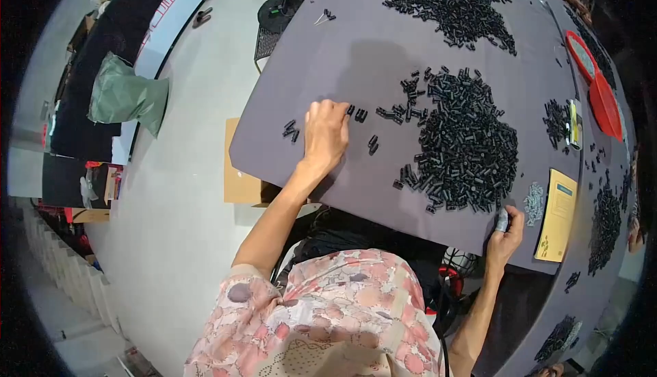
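Note:
A dense pile of small black cylindrical pieces covers the middle of the grey-topped table. To its left, my left hand is closed above the tabletop, its fingertips pinched at a small black cylinder. A few loose cylinders lie just right of those fingertips, and another small group lies left of the hand. At the table's near edge, below the pile, my right hand is closed, with a grey covering on one digit. Something small and black shows between its thumb and fingers, partly hidden.
Right of my right hand are small pale pieces and a yellow booklet. Another black pile lies at the far side. Red baskets sit at far right. A cardboard box stands below the table's left corner.

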### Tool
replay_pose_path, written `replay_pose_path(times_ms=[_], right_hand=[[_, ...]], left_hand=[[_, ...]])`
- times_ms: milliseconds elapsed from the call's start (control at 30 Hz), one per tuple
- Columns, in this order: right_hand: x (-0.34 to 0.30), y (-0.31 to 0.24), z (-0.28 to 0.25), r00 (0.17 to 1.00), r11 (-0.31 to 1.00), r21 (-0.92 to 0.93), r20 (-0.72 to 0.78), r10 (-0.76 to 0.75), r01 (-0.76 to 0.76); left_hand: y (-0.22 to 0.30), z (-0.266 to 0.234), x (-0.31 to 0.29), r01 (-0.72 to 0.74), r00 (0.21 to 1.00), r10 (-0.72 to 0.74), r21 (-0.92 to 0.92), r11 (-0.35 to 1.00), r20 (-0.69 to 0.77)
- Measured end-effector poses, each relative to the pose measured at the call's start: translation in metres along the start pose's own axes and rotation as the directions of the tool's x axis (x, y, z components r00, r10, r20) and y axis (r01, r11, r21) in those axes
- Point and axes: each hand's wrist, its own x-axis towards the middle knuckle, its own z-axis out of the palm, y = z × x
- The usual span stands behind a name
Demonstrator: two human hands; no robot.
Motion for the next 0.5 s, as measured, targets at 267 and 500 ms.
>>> replay_pose_path(times_ms=[267, 500], right_hand=[[0.0, -0.009, -0.002, 0.999, 0.999, -0.015, -0.014, -0.039, 0.038], [-0.009, -0.027, 0.0, 0.992, 0.968, 0.232, -0.104, -0.068, 0.091]], left_hand=[[0.004, 0.007, 0.007, 0.11, 0.993, -0.111, 0.024, 0.994, 0.045], [0.06, -0.018, -0.019, 0.569, 0.82, -0.387, -0.678, 0.465, 0.422]])
